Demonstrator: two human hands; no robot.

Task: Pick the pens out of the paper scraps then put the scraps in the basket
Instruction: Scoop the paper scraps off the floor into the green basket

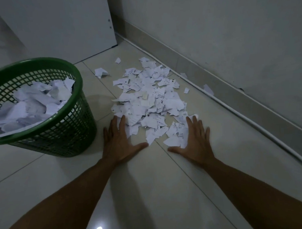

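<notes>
Both hands lie flat on the floor, left hand [119, 144] and right hand [194, 141] bracketing the scraps [149, 102], grip wide, probably to rake them. The basket [48, 132] waits at nine o'clock; no pens show.

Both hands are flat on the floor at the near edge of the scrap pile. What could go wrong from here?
1. Stray scraps by the wall lie apart from the pile and may get missed.
2. The basket is nearly full, so more paper could spill out.
3. With the left hand and right hand spread apart, pieces may slip out between them.
</notes>
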